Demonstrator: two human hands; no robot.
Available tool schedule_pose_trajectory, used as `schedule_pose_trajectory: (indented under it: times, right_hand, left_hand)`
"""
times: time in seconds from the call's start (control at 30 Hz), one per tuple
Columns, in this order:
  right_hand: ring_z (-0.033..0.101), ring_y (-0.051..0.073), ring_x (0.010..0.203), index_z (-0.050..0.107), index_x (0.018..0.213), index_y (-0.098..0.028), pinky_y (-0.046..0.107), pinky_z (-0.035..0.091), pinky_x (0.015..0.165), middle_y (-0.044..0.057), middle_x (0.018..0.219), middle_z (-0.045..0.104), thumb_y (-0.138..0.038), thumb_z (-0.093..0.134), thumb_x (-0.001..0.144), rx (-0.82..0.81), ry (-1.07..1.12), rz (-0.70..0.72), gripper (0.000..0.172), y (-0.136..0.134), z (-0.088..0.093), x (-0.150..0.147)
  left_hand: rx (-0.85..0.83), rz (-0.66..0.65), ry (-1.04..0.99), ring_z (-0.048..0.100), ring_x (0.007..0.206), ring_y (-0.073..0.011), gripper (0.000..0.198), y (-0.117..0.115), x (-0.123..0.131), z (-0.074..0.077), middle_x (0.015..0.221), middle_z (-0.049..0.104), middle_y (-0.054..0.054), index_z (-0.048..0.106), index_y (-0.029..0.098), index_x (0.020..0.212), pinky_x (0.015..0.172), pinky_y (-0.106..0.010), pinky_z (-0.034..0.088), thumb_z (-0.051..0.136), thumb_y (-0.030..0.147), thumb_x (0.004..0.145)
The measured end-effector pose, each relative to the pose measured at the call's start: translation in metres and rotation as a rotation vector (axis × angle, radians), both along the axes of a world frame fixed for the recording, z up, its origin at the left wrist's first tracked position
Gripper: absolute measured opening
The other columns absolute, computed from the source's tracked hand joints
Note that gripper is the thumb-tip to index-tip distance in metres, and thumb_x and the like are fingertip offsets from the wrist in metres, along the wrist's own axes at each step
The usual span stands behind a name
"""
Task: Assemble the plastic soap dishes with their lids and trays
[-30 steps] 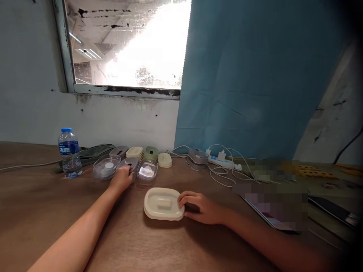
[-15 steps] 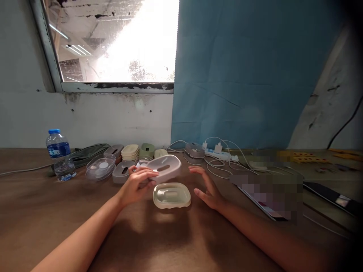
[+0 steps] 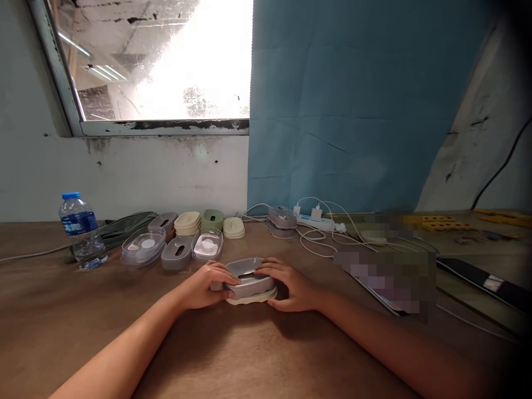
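Note:
A grey oval plastic dish with a slot in its base (image 3: 250, 287) rests on top of a cream oval dish (image 3: 251, 299), whose wavy lower edge shows beneath it. My left hand (image 3: 210, 286) grips the grey dish at its left end, fingers over the rim and thumb low on its front side. At the right end my right hand (image 3: 293, 285) has its fingers over the grey rim and its thumb by the cream dish's lower corner. The cream dish's inside is hidden by the grey one.
Behind stand clear lidded dishes (image 3: 143, 247), a grey slotted dish (image 3: 178, 254), stacked cream dishes (image 3: 188, 223) and a green one (image 3: 212, 219). A water bottle (image 3: 82, 230) stands left. White cables (image 3: 313, 235), a power strip (image 3: 316, 223) and a blurred flat device (image 3: 382, 282) lie right.
My left hand has lowered the grey dish onto the cream dish. My right hand has moved left and closed on the right end. The view has shifted slightly.

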State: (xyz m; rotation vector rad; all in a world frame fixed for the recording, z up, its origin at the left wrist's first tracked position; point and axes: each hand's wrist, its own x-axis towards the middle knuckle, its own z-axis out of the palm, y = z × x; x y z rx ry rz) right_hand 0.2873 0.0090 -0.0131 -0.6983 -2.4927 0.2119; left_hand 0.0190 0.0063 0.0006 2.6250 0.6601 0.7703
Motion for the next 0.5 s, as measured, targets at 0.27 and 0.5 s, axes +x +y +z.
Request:
schedule_pose_trajectory:
  times: [0.27,0.5]
  right_hand:
    - [0.043,0.029,0.114,0.052,0.122,-0.021,0.045,0.033,0.098,0.008,0.120,0.057,-0.033,0.067,0.064,-0.016,-0.146,0.019,0.062,-0.004,0.014,0.005]
    - [0.040,0.032,0.116,0.041,0.132,-0.019,0.046,0.033,0.096,0.011,0.126,0.051,-0.041,0.067,0.064,0.012,-0.252,0.013,0.076,-0.009,0.014,0.003]
  left_hand:
    - [-0.034,0.014,0.008,0.060,0.094,-0.0190,0.029,-0.001,0.000,0.003,0.097,0.069,-0.005,0.066,0.023,0.103,0.087,-0.030,0.042,0.063,0.021,0.075]
    - [-0.021,-0.010,0.092,0.059,0.094,-0.0190,0.030,-0.005,-0.003,0.011,0.096,0.070,-0.003,0.067,0.026,0.102,0.086,-0.029,0.040,0.065,0.019,0.073]
